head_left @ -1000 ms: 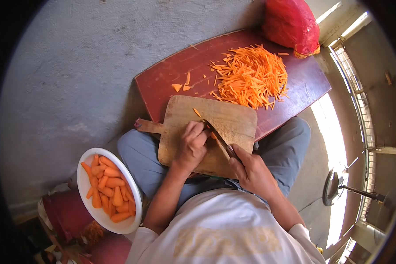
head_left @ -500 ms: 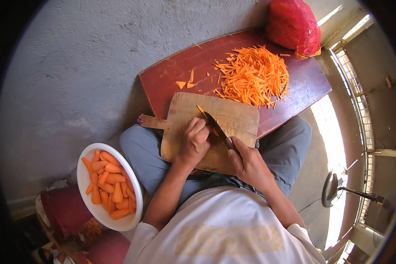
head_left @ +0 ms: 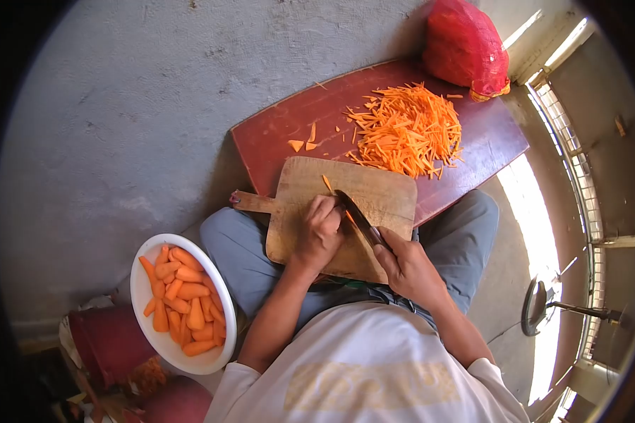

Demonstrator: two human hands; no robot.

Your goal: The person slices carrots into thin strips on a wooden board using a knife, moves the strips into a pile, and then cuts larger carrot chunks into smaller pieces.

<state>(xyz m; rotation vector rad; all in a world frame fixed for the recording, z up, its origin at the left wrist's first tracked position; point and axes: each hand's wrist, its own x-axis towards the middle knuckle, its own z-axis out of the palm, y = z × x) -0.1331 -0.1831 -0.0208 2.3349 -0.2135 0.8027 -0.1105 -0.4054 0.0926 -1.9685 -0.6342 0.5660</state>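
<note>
A wooden cutting board with a short handle lies across my lap, against the red table. My right hand grips the handle of a dark-bladed knife, its blade slanting up and left over the board. Curled beside the blade, my left hand presses down on a carrot, of which only a small orange part shows between fingers and knife. A thin carrot piece lies on the board just beyond my left fingertips.
A heap of carrot strips and a few carrot offcuts lie on the red table. Behind stands a red mesh sack. At left is a white basin of peeled carrots. A fan stands at right.
The view has shifted slightly, so the scene sits a little lower. The thin carrot piece now lies apart from the blade tip. Both hands keep their hold beside each other.
</note>
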